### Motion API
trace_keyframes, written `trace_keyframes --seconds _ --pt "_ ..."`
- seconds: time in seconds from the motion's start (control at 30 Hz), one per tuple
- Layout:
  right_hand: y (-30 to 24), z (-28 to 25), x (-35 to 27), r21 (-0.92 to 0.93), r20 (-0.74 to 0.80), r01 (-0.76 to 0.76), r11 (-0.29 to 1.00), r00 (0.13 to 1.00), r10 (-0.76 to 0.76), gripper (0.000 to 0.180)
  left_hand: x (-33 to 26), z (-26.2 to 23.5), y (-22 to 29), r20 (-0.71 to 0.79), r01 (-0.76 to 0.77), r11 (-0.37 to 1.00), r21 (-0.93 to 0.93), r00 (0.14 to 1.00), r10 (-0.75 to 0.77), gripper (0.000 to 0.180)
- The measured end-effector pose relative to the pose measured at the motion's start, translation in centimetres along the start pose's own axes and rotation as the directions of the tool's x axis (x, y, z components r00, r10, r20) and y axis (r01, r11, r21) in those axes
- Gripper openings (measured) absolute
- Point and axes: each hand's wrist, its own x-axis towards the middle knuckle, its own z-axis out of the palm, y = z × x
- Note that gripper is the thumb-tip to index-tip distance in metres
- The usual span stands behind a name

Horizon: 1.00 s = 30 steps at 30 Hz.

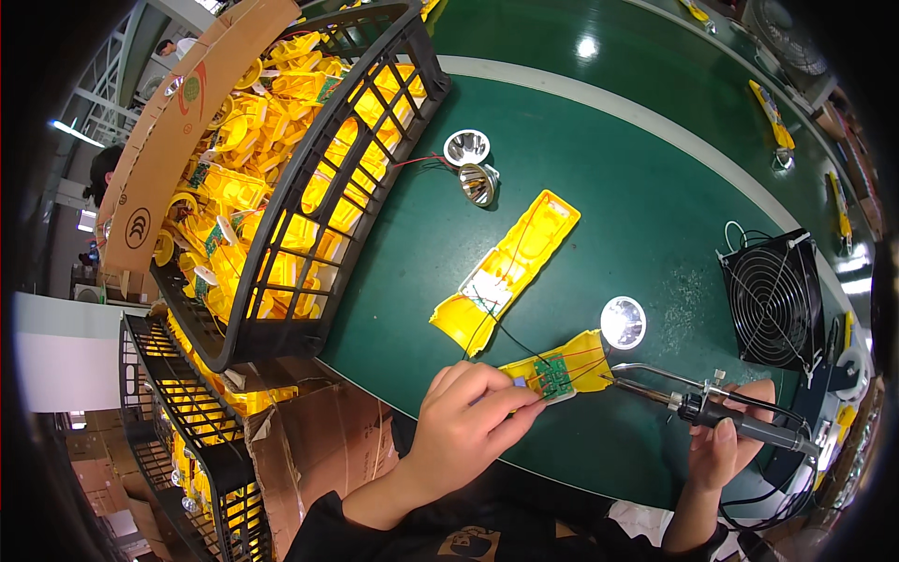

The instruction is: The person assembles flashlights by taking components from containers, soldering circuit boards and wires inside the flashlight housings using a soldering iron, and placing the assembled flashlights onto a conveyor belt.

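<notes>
My left hand (468, 412) is closed, its fingertips pinching the near left edge of a green circuit board (554, 375). That board lies over a yellow plastic housing (592, 363), with thin red and dark wires running off it. A small blue-violet piece (521, 382) shows beside the fingers. In my right hand (726, 445) is a soldering iron (730, 417) with a thin metal guide tube, its tip close to the housing's right end. Just beyond sits a round silver reflector (624, 323). Another yellow housing (534, 239), holding a white part and wires, lies farther back.
A black crate (323, 211) heaped with yellow housings stands at the left, a second crate (187, 398) below it. Two reflectors (466, 147) lie by the upper crate. At right stands a black fan (773, 300). A belt (599, 37) carrying yellow pieces runs behind.
</notes>
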Motion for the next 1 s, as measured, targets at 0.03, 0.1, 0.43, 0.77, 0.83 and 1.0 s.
trace_keyframes --seconds 0.03,0.1,0.43,0.77,0.83,1.0 --pt "0.0 0.0 0.0 0.018 0.039 0.031 0.999 0.999 -0.032 0.033 -0.1 0.0 0.0 -0.002 -0.002 1.000 0.003 1.000 0.002 0.020" --pt "0.1 -0.1 0.0 0.004 0.040 0.022 1.000 0.999 -0.023 0.033 -0.2 -0.1 0.0 0.000 -0.019 1.000 0.015 1.000 0.019 0.021" --pt "-0.1 0.1 0.0 0.014 0.012 0.009 1.000 1.000 -0.009 0.034 -1.2 -0.3 -0.4 -0.051 -0.008 1.000 0.007 0.999 0.008 0.021" --pt "-0.7 0.0 0.0 0.052 -0.020 -0.001 0.999 1.000 0.002 0.035 -2.0 0.4 -1.6 -0.151 -0.117 0.991 -0.061 0.983 0.106 0.019" --pt "-0.8 0.0 0.0 0.065 -0.033 0.021 0.998 0.999 -0.019 0.034 -2.0 0.3 -1.7 -0.118 -0.162 0.987 -0.005 0.980 0.160 0.015" --pt "-0.8 -0.4 -0.1 0.072 -0.023 0.021 0.997 1.000 -0.020 0.033 -1.6 0.0 -1.5 -0.159 -0.154 0.988 -0.023 0.976 0.148 0.018"
